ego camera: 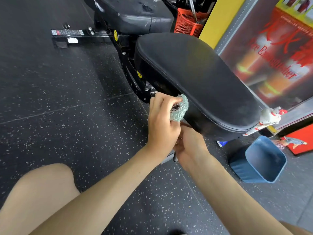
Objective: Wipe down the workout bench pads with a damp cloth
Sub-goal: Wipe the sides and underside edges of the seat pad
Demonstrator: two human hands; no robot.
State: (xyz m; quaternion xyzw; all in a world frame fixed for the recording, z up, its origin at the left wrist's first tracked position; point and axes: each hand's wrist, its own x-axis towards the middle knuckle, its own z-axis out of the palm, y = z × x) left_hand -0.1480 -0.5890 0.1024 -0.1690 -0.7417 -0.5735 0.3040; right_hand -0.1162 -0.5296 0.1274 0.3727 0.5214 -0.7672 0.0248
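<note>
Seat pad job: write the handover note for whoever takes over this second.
Left hand grips the green cloth, pressed to the side edge of the seat pad.
Right hand sits just below it; fingers hidden, grip unclear.
Back pad beyond shows marks on top.
Spray bottle and blue bin are to the right.
Done: cannot tell. Left: this edge, then the back pad.

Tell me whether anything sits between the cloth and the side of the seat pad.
Nothing visible does. The left hand grips the green cloth, which touches the side of the seat pad. The right hand lies lower, beneath the left hand, not between cloth and pad.
</note>
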